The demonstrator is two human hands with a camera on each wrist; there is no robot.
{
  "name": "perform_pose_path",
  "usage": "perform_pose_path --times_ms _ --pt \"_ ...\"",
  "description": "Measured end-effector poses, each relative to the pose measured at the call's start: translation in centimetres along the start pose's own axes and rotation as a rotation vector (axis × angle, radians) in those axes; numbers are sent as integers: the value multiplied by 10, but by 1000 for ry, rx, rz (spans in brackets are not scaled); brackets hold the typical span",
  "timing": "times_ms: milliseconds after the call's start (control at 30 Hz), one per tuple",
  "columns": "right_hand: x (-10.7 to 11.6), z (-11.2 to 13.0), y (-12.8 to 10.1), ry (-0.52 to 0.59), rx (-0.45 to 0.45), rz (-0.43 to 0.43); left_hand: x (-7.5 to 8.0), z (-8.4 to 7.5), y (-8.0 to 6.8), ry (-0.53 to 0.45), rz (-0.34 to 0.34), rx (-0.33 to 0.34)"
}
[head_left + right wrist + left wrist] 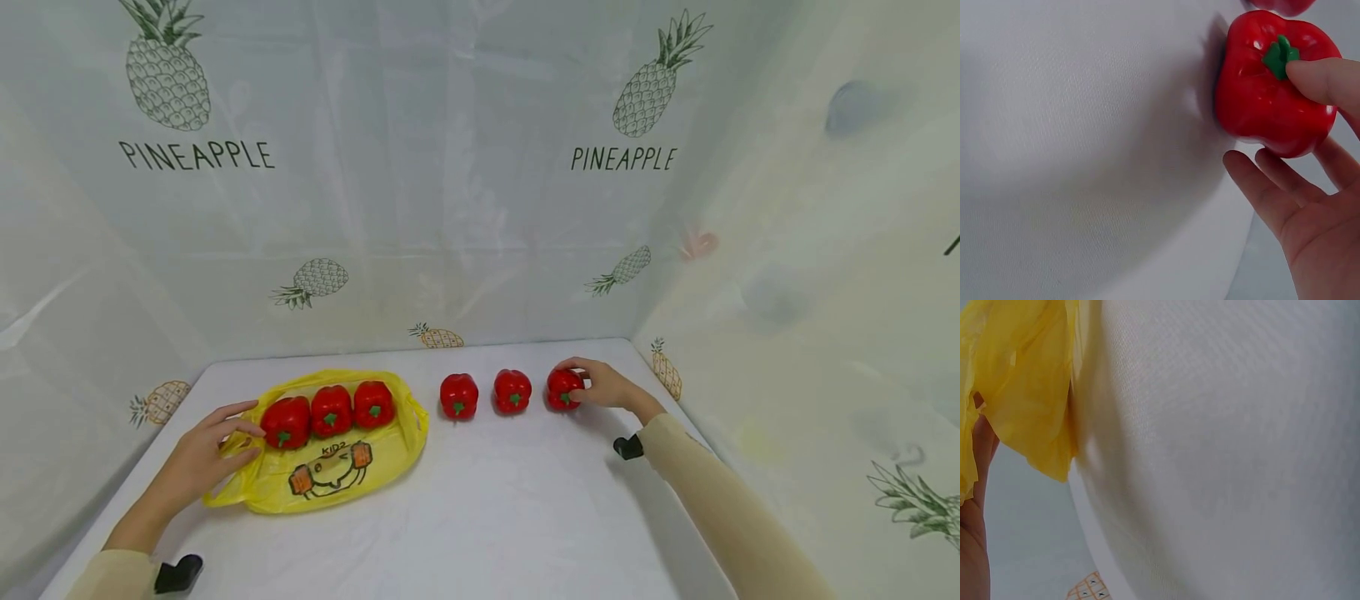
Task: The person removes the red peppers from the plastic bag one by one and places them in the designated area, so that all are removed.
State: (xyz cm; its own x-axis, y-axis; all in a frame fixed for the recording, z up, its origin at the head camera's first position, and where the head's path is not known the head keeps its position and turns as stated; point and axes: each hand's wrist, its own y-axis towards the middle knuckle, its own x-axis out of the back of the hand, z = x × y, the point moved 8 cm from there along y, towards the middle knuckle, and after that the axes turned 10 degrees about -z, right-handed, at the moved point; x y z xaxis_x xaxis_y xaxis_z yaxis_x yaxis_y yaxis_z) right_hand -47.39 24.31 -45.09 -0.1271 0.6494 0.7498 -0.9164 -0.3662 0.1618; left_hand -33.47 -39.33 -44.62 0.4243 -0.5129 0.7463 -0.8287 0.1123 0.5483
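1. Backdrop: pale sheeting printed with pineapples and the word PINEAPPLE, enclosing the rear and both sides.
2. Counter: white cloth surface carrying all items.
3. Yellow bag: thin plastic with a cartoon print, lying flat at the counter's left; three red peppers rest in a row on its far part, touching one another.
4. Left hand: fingers spread and fairly straight, resting on the bag's left edge, fingertips just beside the leftmost pepper.
5. Right hand: curled round the rightmost pepper, thumb on its top by the green stem and fingers under its side; pepper sits on the counter at the far right.
6. Two loose peppers: standing apart on the counter, between the bag and the held pepper.
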Motion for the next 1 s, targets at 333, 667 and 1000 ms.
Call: perform_pose_path --times_ms 333,667,1000 --pt "2 4 1 -18 5 29 -2 2 0 -18 9 15" --pt "2 2 1 -11 2 54 -1 2 0 -40 11 24" --pt "5 6 0 -7 2 80 -1 0 -1 -26 5 20"
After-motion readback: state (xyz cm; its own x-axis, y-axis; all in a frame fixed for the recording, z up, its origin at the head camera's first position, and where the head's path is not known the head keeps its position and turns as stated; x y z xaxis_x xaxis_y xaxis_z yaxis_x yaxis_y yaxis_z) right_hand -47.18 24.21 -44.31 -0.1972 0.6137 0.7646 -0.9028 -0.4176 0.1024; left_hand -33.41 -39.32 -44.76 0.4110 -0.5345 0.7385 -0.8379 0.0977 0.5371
